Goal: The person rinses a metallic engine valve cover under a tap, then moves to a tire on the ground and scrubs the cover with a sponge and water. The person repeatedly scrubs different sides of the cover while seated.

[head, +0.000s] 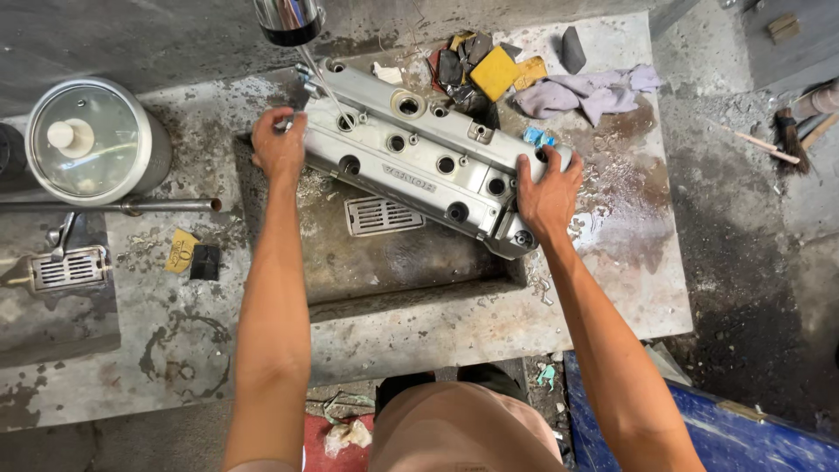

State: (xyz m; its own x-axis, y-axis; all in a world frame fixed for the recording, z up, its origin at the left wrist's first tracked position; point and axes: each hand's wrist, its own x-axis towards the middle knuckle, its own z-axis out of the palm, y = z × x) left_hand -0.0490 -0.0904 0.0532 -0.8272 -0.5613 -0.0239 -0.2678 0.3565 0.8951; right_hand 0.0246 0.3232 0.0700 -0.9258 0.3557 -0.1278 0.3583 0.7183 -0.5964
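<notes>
Nearest, two bare forearms reach out over a stained concrete sink [411,288]. The left hand [280,144] clasps one end of a silver cast-metal engine cover [419,162], the right hand [549,194] grips the other end, so it lies slantwise over the basin beneath a chrome tap [288,19] (a thin stream runs onto it). It looks like rinsing; turning it would call for both hands. Beyond lie a yellow sponge [495,72] and a grey rag [587,92].
</notes>
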